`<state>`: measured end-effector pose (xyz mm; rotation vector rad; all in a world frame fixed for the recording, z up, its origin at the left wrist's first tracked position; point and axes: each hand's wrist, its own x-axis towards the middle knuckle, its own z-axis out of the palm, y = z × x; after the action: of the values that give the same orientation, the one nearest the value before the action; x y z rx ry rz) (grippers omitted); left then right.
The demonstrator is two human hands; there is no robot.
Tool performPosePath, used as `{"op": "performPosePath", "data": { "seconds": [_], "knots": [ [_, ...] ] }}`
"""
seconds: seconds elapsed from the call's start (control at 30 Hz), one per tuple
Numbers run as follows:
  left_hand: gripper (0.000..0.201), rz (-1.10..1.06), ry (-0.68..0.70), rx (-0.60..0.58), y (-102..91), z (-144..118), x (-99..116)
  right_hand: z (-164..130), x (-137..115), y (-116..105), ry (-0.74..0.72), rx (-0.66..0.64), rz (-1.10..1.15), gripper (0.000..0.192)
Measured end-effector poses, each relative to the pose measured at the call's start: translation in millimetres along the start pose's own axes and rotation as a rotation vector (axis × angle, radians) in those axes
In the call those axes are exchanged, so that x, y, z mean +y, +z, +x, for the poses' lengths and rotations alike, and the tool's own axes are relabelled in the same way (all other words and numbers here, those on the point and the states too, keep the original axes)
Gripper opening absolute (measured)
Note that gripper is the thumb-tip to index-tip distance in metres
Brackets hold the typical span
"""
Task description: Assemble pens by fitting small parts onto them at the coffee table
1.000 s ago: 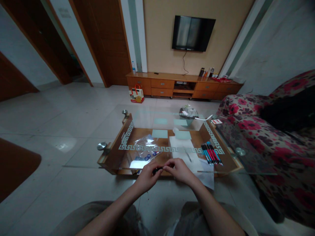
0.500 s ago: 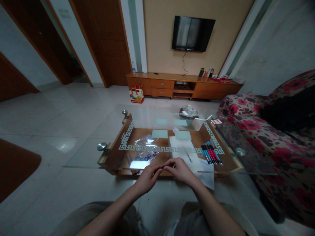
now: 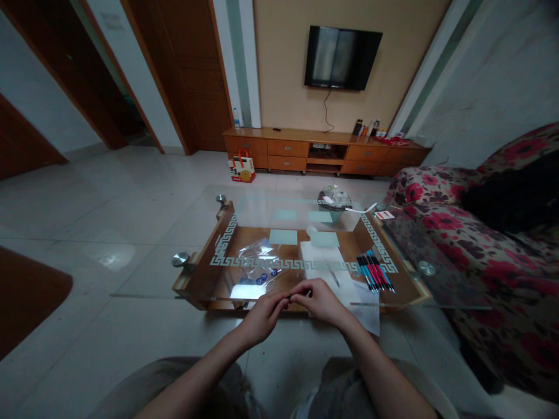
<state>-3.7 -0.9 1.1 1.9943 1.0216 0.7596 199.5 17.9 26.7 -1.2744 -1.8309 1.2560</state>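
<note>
My left hand and my right hand meet fingertip to fingertip at the near edge of the glass table. Both are closed in a pinch on a small dark piece, mostly hidden by the fingers, whose kind I cannot make out. Right of my hands lies a row of several pens with blue, pink and black barrels. A single slim pen rests nearer, over white paper. Left of it, clear plastic bags lie near several round blue pieces.
A basket with crumpled plastic stands at the table's far right, near a red and white card. A flowered sofa borders the right side. Beyond are a paper bag and a low TV cabinet.
Almost nothing differs. Both hands stay together over the table edge with the small dark piece between the fingers; the view has shifted very slightly.
</note>
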Motion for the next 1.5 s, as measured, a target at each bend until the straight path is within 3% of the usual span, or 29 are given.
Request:
{"op": "performPosePath", "data": {
  "seconds": [0.7,1.03,1.3,1.37,1.5],
  "knots": [
    [0.028,0.021,-0.008,0.028,1.7,0.9,-2.1,-0.4,0.2,-1.9,0.021,-0.013,-0.036,0.018],
    [0.017,0.031,-0.028,0.075,0.8,1.3,1.4,1.3,10.6,4.1,0.006,0.029,-0.203,0.035],
    [0.016,0.019,-0.004,0.072,0.2,1.9,3.5,1.6,13.9,4.8,-0.004,-0.042,-0.217,0.055],
    [0.016,0.023,-0.004,0.075,0.0,1.9,2.7,1.6,13.5,5.2,-0.007,-0.028,-0.223,0.053],
    [0.017,0.042,-0.02,0.102,0.5,2.1,-0.6,0.9,9.8,6.7,0.0,0.046,-0.236,0.031]
  ]
}}
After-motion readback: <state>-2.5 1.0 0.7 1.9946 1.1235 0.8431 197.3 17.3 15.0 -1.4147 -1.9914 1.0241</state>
